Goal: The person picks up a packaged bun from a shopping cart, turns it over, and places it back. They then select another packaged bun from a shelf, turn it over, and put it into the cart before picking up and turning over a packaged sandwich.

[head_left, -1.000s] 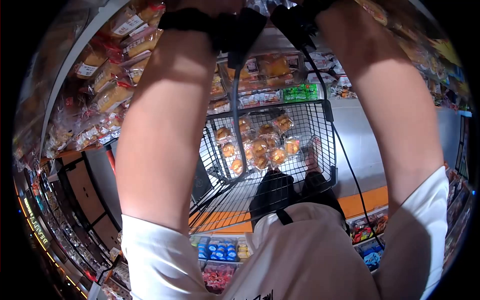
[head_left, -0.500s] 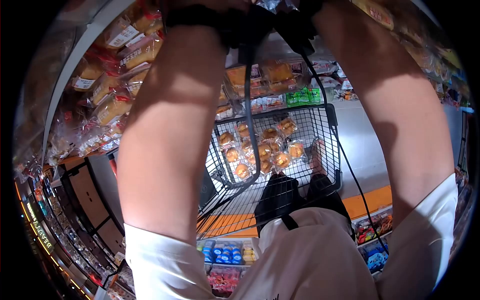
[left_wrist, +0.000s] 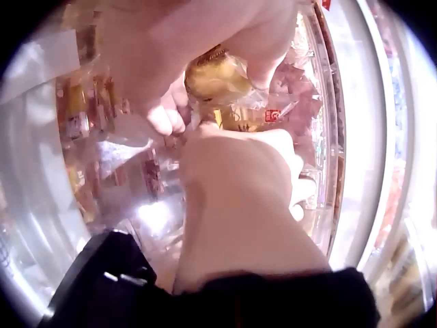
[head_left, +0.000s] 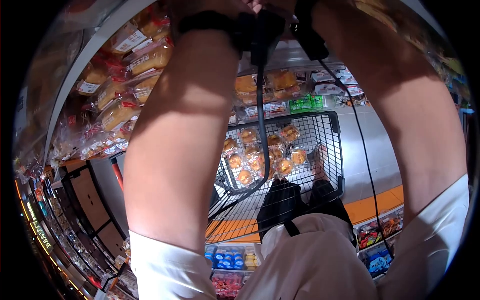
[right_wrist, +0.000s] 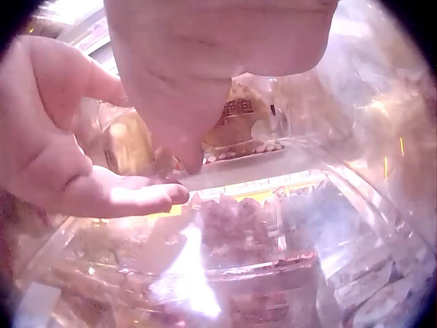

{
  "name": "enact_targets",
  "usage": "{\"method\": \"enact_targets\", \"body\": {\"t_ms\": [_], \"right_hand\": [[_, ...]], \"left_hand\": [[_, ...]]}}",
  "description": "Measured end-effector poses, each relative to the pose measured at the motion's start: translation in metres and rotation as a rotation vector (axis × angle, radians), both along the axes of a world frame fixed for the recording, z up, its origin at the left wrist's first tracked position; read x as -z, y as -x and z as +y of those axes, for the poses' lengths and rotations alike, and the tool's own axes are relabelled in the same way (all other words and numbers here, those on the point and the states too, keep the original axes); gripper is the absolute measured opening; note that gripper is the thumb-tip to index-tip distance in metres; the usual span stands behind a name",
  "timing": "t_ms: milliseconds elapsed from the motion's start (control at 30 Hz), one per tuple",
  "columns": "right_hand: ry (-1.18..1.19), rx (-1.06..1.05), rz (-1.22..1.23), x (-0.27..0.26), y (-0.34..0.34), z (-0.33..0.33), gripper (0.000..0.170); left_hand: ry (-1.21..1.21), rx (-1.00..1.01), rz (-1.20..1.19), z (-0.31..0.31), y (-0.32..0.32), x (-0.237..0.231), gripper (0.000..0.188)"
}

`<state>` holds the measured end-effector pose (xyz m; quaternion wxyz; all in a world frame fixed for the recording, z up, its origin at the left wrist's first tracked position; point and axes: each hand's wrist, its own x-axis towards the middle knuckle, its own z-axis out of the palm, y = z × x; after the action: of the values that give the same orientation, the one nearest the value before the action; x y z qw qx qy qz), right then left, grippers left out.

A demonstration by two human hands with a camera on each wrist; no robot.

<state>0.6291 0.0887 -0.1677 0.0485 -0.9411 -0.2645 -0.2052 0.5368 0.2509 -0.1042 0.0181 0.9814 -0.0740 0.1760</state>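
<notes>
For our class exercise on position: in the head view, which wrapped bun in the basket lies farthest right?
The wrapped bun just below the top-right bun; no other bun lies between it and the right side of the basket.

The shirt point(head_left: 320, 265) is white. The left sleeve point(head_left: 167, 260) and right sleeve point(head_left: 435, 230) are short and white too. The trousers point(head_left: 280, 202) are black, and a short, flat black tab point(head_left: 291, 228) shows at the lap. Each wrist has a black band, the left strap point(head_left: 207, 22) and the right strap point(head_left: 303, 11). The left box point(head_left: 267, 32) and right box point(head_left: 310, 42) are black (the left one has shiny bits). The left cable point(head_left: 261, 100) and right cable point(head_left: 363, 135) are long and black.
</notes>
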Motion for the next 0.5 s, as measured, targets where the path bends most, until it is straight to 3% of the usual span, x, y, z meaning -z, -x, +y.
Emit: {"method": "enact_targets", "body": {"t_ms": [33, 100, 133, 200, 300, 400, 500], "right_hand": [[-0.026, -0.012, 0.05, -0.001, 0.002, -0.003, 0.023], [-0.095, -0.027, 0.118, -0.005, 0.005, 0.001, 0.023], [-0.12, -0.034, 0.149, -0.008, 0.005, 0.001, 0.023], [-0.155, -0.044, 0.195, -0.015, 0.006, 0.003, 0.023], [-0.196, -0.057, 0.242, -0.021, 0.007, 0.003, 0.023], [-0.223, -0.066, 0.279, -0.025, 0.009, 0.004, 0.023], [-0.23, -0.077, 0.295, -0.028, 0.011, 0.003, 0.023]], "left_hand": [[-0.008, -0.011, 0.002, -0.006, 0.011, -0.014, 0.063], [0.327, 0.1, 0.092, -0.009, 0.017, -0.025, 0.061], [0.325, 0.101, 0.1, -0.007, 0.014, -0.022, 0.061], [0.324, 0.105, 0.114, -0.001, -0.005, -0.008, 0.059], [0.53, 0.15, 0.114, 0.006, -0.049, 0.052, 0.052], [0.221, 0.194, 0.03, 0.0, -0.058, 0.071, 0.044], [0.27, 0.144, 0.203, -0.004, -0.06, 0.062, 0.038]]}}
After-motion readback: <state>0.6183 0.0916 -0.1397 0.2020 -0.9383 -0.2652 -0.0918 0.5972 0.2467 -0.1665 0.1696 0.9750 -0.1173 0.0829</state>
